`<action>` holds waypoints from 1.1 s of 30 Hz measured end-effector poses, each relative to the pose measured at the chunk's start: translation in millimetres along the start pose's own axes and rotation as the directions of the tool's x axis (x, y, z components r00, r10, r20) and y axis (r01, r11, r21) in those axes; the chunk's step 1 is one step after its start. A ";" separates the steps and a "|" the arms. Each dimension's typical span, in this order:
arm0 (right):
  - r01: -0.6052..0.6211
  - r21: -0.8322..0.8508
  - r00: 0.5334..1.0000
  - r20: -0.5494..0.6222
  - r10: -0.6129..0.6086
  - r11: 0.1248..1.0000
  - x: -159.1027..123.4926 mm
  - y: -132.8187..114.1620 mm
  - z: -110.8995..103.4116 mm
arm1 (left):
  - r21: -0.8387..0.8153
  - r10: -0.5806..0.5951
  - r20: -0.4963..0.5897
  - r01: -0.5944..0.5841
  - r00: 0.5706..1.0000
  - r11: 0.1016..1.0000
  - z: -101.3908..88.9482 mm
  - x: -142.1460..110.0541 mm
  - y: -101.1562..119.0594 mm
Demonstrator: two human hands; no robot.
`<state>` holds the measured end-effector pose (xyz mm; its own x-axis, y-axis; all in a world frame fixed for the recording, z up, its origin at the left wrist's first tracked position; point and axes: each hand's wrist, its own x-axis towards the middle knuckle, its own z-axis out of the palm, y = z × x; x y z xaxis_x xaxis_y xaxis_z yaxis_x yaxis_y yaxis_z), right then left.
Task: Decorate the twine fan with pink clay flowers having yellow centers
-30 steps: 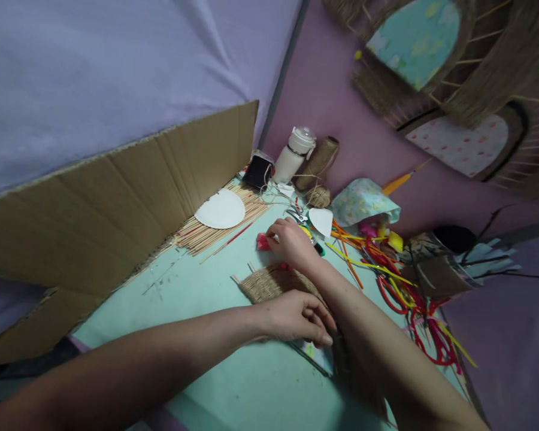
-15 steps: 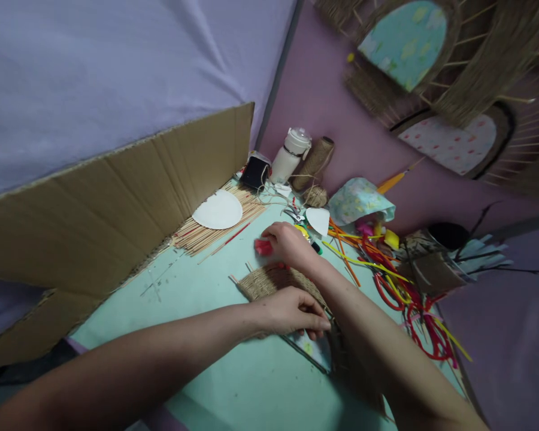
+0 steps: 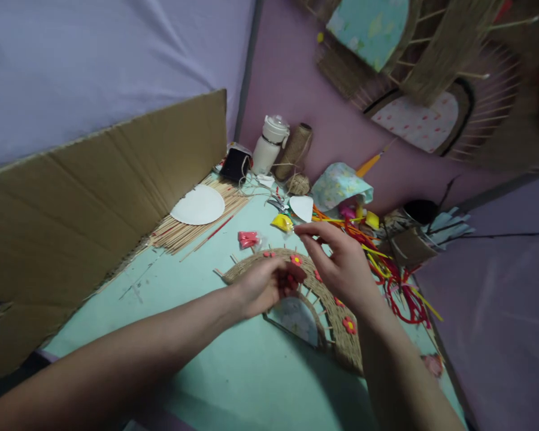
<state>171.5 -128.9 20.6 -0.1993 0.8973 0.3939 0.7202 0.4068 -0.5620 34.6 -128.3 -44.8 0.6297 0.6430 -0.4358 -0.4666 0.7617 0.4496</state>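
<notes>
A woven twine half-round piece [image 3: 332, 293] lies on the table, with red flowers with yellow centres [image 3: 349, 325] along its band and a floral-cloth half-circle [image 3: 294, 317] inside thin sticks. Over its left part is my left hand [image 3: 269, 284], fingers curled inward. Something red shows by those fingertips; I cannot tell whether it is held. My right hand [image 3: 341, 263] reaches over the band, thumb and forefinger closed at the clear plastic end of a small yellow clay packet [image 3: 282, 223]. A red clay packet [image 3: 248, 239] lies just beyond the woven piece.
Thin sticks [image 3: 184, 230] and a white half-disc [image 3: 198, 205] lie by a cardboard panel [image 3: 117, 167]. Behind stand a white bottle [image 3: 269, 146] and a twine cone [image 3: 294, 149]. Red and yellow pipe cleaners [image 3: 399, 287] lie at right, near a container [image 3: 408, 242].
My right hand has left the red packet on the table and moved right to the yellow one. My left hand has drawn back and curled, uncovering more flowers. The view has shifted.
</notes>
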 end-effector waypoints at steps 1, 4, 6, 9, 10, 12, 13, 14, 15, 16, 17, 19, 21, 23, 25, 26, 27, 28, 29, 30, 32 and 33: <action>-0.053 0.045 0.998 -0.039 0.055 0.998 -13.4 -2.1 -5.1 | -0.058 0.001 -0.005 -0.002 1.000 0.998 -0.5 0.7 2.1; -0.193 0.215 0.961 -0.158 0.229 0.957 -52.4 -3.3 -6.3 | -0.130 0.030 0.040 -0.025 0.999 0.991 -2.6 3.0 4.8; -0.242 0.328 0.914 -0.240 0.329 0.913 -73.4 0.8 1.6 | -0.123 0.044 0.088 -0.033 0.995 0.992 -3.8 4.0 3.7; -0.252 0.383 0.880 -0.291 0.375 0.889 -92.9 10.9 16.3 | -0.121 0.033 0.084 -0.023 0.996 0.992 -4.4 4.8 0.6; -0.242 0.363 0.880 -0.308 0.361 0.900 -96.3 14.1 20.3 | -0.128 0.027 0.077 -0.017 0.997 0.992 -4.4 5.0 -0.3; -0.195 0.289 0.891 -0.346 0.293 0.937 -99.6 18.7 25.8 | -0.144 0.019 0.079 -0.007 0.997 0.990 -4.2 5.5 -1.4; -0.162 0.247 0.901 -0.358 0.246 0.955 -100.0 19.7 27.6 | -0.148 0.023 0.084 -0.010 0.996 0.989 -4.1 5.8 -1.7; -0.122 0.204 0.912 -0.362 0.191 0.971 -99.9 20.0 28.8 | -0.148 0.033 0.086 -0.020 0.996 0.989 -4.1 6.1 -2.0; -0.080 0.167 0.924 -0.357 0.136 0.983 -99.7 19.6 29.6 | -0.143 0.046 0.079 -0.034 0.996 0.989 -4.3 6.5 -2.1; -0.040 0.136 0.933 -0.349 0.086 0.990 -99.5 18.8 30.3 | -0.137 0.057 0.068 -0.047 0.996 0.989 -4.5 6.9 -2.3; -0.005 0.112 0.938 -0.344 0.044 0.994 -99.5 17.7 30.8 | -0.133 0.067 0.064 -0.058 0.996 0.989 -4.8 7.4 -2.4; 0.040 0.083 0.938 -0.348 -0.009 0.996 -100.3 15.5 31.7 | -0.139 0.078 0.076 -0.067 0.994 0.988 -5.5 8.1 -2.6; 0.047 0.075 0.936 -0.350 -0.018 0.996 -102.1 14.0 32.2 | -0.164 0.064 0.095 -0.048 0.993 0.985 -5.9 8.5 -2.4; 0.030 0.076 0.940 -0.341 -0.002 0.997 -104.0 13.1 32.1 | -0.197 0.038 0.092 -0.019 0.995 0.980 -5.7 8.5 -1.7; 0.019 0.087 0.945 -0.327 0.011 0.996 -105.2 12.6 31.7 | -0.221 0.006 0.057 0.007 0.998 0.975 -4.9 8.2 -0.4; 0.018 0.095 0.945 -0.326 0.014 0.995 -105.4 12.4 31.5 | -0.233 -0.003 0.037 0.011 0.999 0.973 -4.3 8.1 0.3; 0.020 0.098 0.944 -0.330 0.013 0.995 -105.4 12.2 31.4 | -0.244 -0.007 0.023 0.012 1.000 0.970 -3.9 7.8 1.1; 0.025 0.091 0.944 -0.331 0.006 0.996 -105.2 12.1 31.5 | -0.256 -0.007 0.021 0.012 1.000 0.967 -3.4 7.5 1.9; 0.030 0.070 0.945 -0.327 -0.006 0.997 -104.8 11.9 31.9 | -0.266 -0.003 0.032 0.011 0.999 0.964 -3.1 7.2 2.6; 0.036 0.036 0.948 -0.317 -0.023 0.999 -104.5 11.7 32.8 | -0.275 0.004 0.054 0.011 0.999 0.961 -2.9 6.8 3.1; 0.055 -0.041 0.965 -0.255 -0.064 0.998 -104.3 10.5 35.8 | -0.281 0.018 0.106 0.012 0.994 0.960 -3.0 6.0 3.5; 0.069 -0.072 0.976 -0.201 -0.083 0.995 -104.5 9.5 38.0 | -0.280 0.021 0.126 0.015 0.992 0.960 -3.2 5.6 3.3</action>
<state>173.9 -212.3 -53.5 -0.1206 0.8077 0.5771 0.7509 0.4544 -0.4792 34.6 -121.9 -48.3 0.6928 0.6440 -0.3246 -0.6122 0.7631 0.2071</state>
